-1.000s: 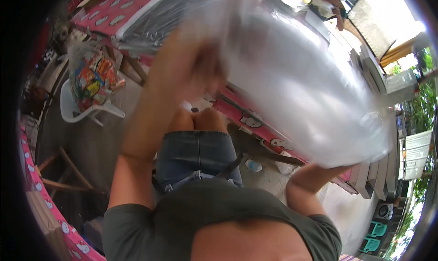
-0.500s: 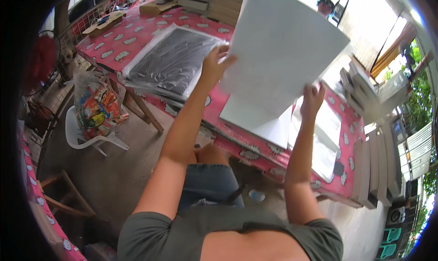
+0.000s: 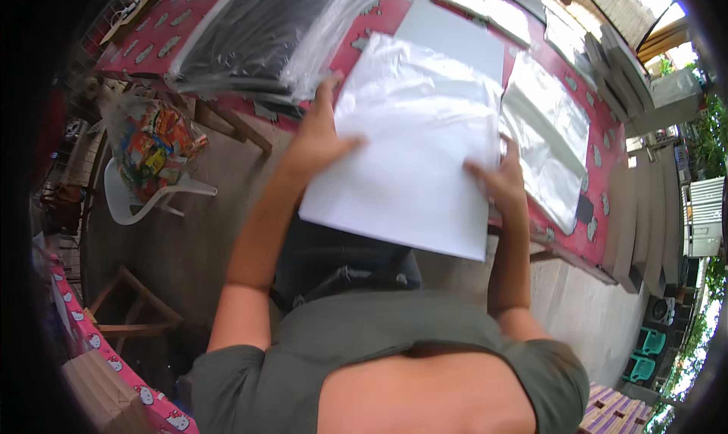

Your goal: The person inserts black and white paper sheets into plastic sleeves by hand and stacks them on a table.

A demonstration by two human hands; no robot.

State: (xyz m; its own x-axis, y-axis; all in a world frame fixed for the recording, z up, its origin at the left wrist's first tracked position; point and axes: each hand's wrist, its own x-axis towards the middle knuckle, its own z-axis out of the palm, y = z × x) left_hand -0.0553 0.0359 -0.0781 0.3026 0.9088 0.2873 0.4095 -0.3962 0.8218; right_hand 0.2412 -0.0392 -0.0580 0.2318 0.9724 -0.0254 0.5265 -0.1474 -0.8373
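Note:
Between my two hands is a white rectangular board [image 3: 402,183], tilted over the table's front edge above my lap. Its far part is covered by shiny, wrinkled clear plastic; whether this is a sleeve around it or a film on top I cannot tell. My left hand [image 3: 317,142] grips the board's left edge, thumb on top and fingers partly beneath. At the right edge my right hand [image 3: 502,177] holds it the same way, slightly blurred. Beyond the board lies a pale grey flat sheet [image 3: 451,38]. Clear plastic bags [image 3: 547,142] lie flat on the right, near my right hand.
A pink patterned cloth [image 3: 364,17] covers the table. Black sheets in clear plastic [image 3: 254,36] lie at the left. Flat grey-brown boxes [image 3: 641,214] stand at the right end. A white chair [image 3: 121,195] holds a bag of colourful wrappers [image 3: 148,149].
The white board has come down from its raised, upright pose and toward me, now lying nearly flat. Shiny plastic now shows over its far part. Both hands moved down with it, and my view shifted.

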